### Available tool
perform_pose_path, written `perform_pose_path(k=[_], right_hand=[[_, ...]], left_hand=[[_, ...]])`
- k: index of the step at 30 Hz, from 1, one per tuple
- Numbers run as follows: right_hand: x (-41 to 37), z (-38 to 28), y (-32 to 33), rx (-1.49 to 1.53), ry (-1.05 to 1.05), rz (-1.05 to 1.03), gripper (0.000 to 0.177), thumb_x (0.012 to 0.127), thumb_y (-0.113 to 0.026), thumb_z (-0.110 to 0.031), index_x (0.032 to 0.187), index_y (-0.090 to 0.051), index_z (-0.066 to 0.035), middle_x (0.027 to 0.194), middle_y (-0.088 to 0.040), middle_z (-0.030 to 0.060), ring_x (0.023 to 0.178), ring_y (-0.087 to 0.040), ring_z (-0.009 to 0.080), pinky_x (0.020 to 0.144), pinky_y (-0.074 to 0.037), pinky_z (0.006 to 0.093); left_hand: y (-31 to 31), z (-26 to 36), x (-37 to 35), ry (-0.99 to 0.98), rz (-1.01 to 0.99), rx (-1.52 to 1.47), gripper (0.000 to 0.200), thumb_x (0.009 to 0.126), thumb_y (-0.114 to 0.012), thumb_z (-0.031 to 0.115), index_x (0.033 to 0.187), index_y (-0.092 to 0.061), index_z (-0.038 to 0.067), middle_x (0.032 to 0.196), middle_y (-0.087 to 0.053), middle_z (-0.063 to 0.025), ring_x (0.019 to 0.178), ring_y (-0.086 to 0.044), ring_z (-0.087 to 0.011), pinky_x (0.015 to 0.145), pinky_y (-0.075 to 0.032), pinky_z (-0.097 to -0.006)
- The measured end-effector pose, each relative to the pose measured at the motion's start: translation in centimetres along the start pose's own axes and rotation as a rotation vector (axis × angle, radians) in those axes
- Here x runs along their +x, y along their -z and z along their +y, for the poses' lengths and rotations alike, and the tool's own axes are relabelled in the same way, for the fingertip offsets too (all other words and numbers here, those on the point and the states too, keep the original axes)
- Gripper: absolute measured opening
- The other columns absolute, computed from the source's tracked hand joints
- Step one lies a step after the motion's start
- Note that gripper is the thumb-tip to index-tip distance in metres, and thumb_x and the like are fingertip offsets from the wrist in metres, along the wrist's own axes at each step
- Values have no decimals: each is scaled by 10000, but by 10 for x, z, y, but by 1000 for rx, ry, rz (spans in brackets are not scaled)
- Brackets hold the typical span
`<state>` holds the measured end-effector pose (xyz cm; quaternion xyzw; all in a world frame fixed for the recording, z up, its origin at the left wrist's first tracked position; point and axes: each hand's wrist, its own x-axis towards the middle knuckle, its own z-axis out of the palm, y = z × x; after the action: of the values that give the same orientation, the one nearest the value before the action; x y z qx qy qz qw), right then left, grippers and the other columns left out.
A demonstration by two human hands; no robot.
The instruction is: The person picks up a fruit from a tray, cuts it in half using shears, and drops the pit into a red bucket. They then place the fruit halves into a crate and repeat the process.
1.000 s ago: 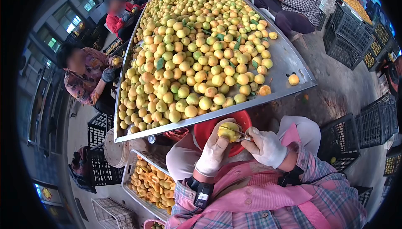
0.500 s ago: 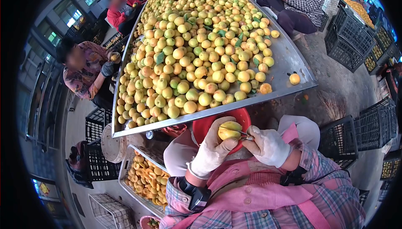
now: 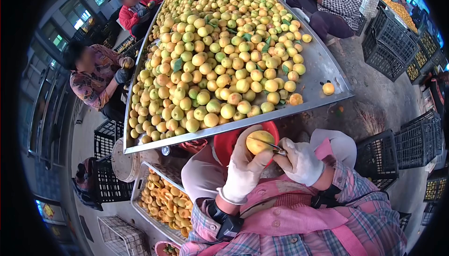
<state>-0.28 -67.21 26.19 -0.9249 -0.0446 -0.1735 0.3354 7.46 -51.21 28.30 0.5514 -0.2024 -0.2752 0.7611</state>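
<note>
Left grip (image 3: 243, 168) closed around yellow fruit (image 3: 258, 142), in front of red basin (image 3: 224, 146); right grip (image 3: 301, 163) clamped on small knife (image 3: 279, 151), blade across fruit. Since half second ago, fruit sits slightly higher, blade slants steeper: cutting seems under way.

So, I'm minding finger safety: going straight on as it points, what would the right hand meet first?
Probably the yellow fruit in the left hand, though depth is hard to judge.
</note>
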Motion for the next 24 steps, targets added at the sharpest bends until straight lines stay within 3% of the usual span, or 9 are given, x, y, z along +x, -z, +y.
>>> perform_pose_path(k=[1,3,4,6,11,14,19,21,24], right_hand=[[0,-1,2,-53,3,-22,313,872,-645,-197,1054,-496,10,705,-608,157,607,-619,357,508,-472,446],[-1,0,-3,-13,3,23,302,872,-642,-194,1047,-504,8,700,-608,159,608,-619,360,511,-474,447],[0,1,-6,27,10,67,290,871,-640,-191,1041,-512,6,696,-607,162,609,-620,363,513,-475,447],[1,-3,-13,78,-23,112,275,873,-635,-186,1034,-520,4,702,-608,166,614,-620,365,514,-477,446],[3,-2,-19,89,-6,185,247,878,-624,-183,1009,-520,-1,670,-587,170,605,-616,372,509,-473,445],[3,-4,-13,72,-62,104,251,881,-620,-189,1008,-503,-7,670,-586,159,600,-614,367,506,-471,440],[4,5,-9,66,32,75,265,878,-627,-198,1010,-488,-15,667,-582,144,595,-612,361,503,-470,438],[4,6,-10,68,62,66,266,874,-634,-195,1005,-486,-17,663,-578,139,594,-610,360,502,-469,438],[4,1,-14,114,71,121,240,859,-654,-168,965,-489,-28,665,-577,142,588,-607,360,493,-459,441]], left_hand=[[3,-4,2,3,-4,0,687,882,-715,288,1388,-368,-20,1199,-558,-87,1090,-546,-166,956,-437,-288],[9,-12,6,-87,-19,396,687,858,-746,242,1373,-386,-33,1203,-553,-85,1094,-537,-156,955,-434,-282],[6,-11,6,-89,-19,397,687,858,-746,242,1373,-386,-33,1203,-553,-85,1094,-537,-156,955,-434,-282],[-6,-7,4,3,12,-84,673,877,-718,332,1351,-415,-38,1218,-550,-81,1101,-536,-161,964,-427,-296],[-5,-20,-3,49,-52,-210,701,916,-600,514,1338,-435,-21,1209,-551,-76,1101,-530,-149,976,-406,-282],[-8,-8,-2,41,-4,-149,643,911,-650,427,1325,-448,-22,1177,-566,-77,1073,-549,-161,952,-430,-291],[1,-9,2,-176,107,293,552,877,-718,213,1299,-464,-38,1139,-581,-71,1004,-582,-164,890,-479,-294],[6,-7,1,-190,96,439,604,882,-714,233,1340,-424,-32,1168,-568,-69,1029,-572,-162,914,-469,-292],[-1,-2,-1,-20,-40,-142,728,884,-703,356,1402,-361,-24,1238,-535,-62,1132,-520,-163,1001,-409,-299]])
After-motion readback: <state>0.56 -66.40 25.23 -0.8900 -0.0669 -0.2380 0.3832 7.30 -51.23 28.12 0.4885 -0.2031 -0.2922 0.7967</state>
